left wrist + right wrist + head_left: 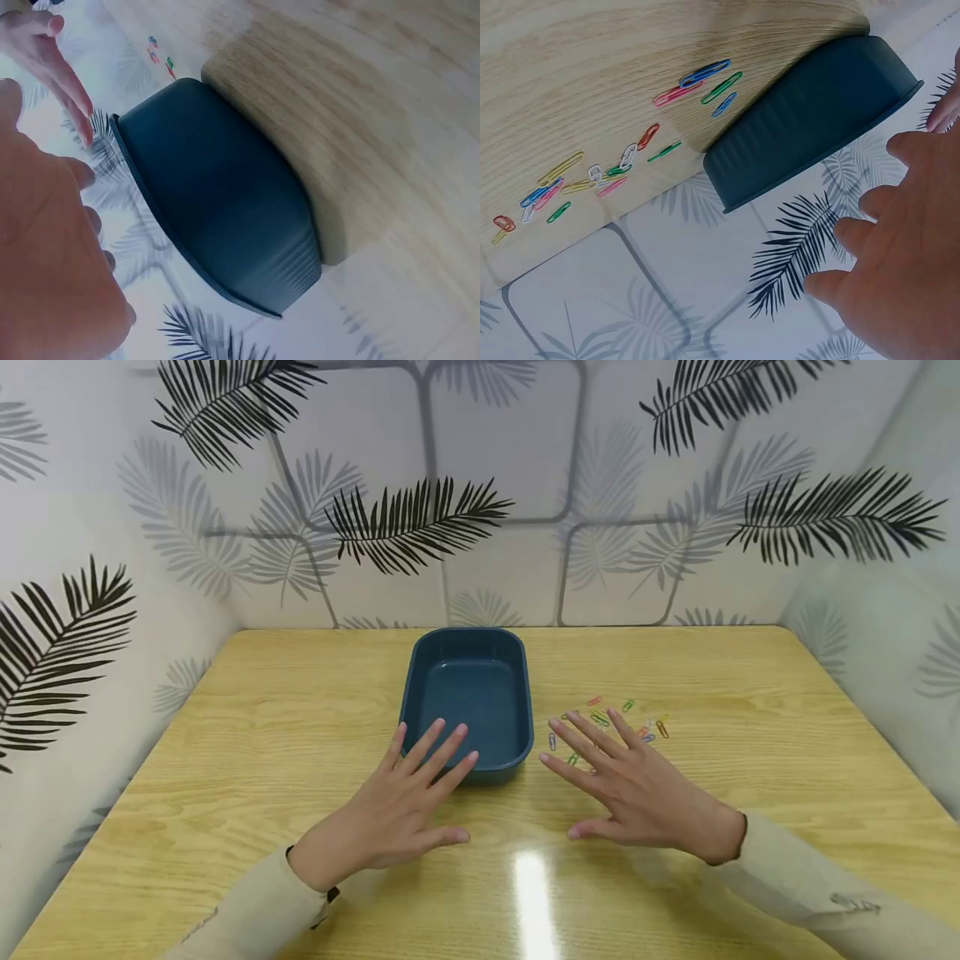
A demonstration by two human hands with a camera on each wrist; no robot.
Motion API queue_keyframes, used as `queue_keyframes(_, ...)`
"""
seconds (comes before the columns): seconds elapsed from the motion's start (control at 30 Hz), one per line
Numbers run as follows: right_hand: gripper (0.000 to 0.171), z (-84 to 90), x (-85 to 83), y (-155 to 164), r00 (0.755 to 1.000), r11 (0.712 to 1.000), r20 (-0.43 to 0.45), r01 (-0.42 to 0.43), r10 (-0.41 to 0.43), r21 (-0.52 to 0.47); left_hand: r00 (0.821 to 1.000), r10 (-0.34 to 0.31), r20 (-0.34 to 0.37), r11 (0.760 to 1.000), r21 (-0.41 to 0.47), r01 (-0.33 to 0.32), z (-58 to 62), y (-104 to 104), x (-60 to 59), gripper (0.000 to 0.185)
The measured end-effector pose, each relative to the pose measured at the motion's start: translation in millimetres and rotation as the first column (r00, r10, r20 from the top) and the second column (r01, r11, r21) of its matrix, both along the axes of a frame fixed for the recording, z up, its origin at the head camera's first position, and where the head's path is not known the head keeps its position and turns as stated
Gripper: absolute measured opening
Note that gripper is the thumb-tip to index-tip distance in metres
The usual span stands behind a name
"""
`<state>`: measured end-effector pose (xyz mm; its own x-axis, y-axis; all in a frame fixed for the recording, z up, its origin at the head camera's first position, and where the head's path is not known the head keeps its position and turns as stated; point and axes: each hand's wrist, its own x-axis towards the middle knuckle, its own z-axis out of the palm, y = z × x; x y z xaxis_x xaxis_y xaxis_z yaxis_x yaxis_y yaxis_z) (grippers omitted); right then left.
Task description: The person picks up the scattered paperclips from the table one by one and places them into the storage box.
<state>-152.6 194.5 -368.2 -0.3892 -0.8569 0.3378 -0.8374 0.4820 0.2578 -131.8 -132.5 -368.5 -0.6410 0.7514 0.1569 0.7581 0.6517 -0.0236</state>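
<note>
A dark blue rectangular bin (pixel 468 693) stands on the wooden table, its inside bare. My left hand (pixel 401 810) hovers with fingers spread, its fingertips overlapping the bin's near left corner in the head view. To the right of the bin, my right hand (pixel 637 785) is held palm down with fingers apart, holding nothing. Beyond and partly beneath its fingers lie scattered colored paper clips (pixel 600 720); some are hidden by the hand. In the right wrist view the paper clips (pixel 628 156) are red, blue, green, yellow and white, spread beside the bin (pixel 817 112).
The light wooden table (pixel 300 693) meets a backdrop (pixel 495 577) printed with palm leaves, which rises behind it and along both sides. A bright light reflection shows on the tabletop between the two forearms.
</note>
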Motion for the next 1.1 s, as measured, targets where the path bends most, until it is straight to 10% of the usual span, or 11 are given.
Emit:
queue_keyframes(0.17, 0.081, 0.5, -0.4, 1.8, 1.000, 1.000, 0.019, 0.015, -0.015, 0.007, 0.976, 0.103, 0.191, 0.987, 0.099, -0.124, 0.6, -3.8, -7.5, 0.083)
queue_keyframes(0.3, 0.081, 2.1, -1.9, 3.3, 0.998, 0.999, 0.047, 0.039, -0.040, 0.013, 0.903, 0.136, 0.407, 0.916, 0.295, -0.271, 1.5, -7.8, -18.7, 0.081)
queue_keyframes(0.53, 0.080, 3.4, -3.8, 5.1, 0.988, 0.998, 0.141, 0.064, -0.065, 0.011, 0.686, 0.133, 0.715, 0.677, 0.440, -0.590, -0.5, -15.6, -37.2, 0.077)
queue_keyframes(0.73, 0.079, 3.8, -7.5, 5.5, 0.955, 0.991, 0.264, 0.123, -0.134, 0.057, 0.477, -0.074, 0.876, 0.393, 0.466, -0.793, -4.3, -18.0, -47.6, 0.066)
queue_keyframes(0.87, 0.071, 5.8, -14.0, 5.4, 0.915, 0.983, 0.361, 0.160, -0.182, 0.090, 0.442, -0.241, 0.864, 0.248, 0.495, -0.833, -14.8, -18.6, -51.9, 0.060)
queue_keyframes(1.1, 0.067, 17.9, -30.2, 8.0, 0.780, 0.966, 0.587, 0.259, -0.215, 0.010, 0.423, -0.340, 0.840, 0.137, 0.489, -0.862, -30.1, -21.7, -54.7, 0.051)
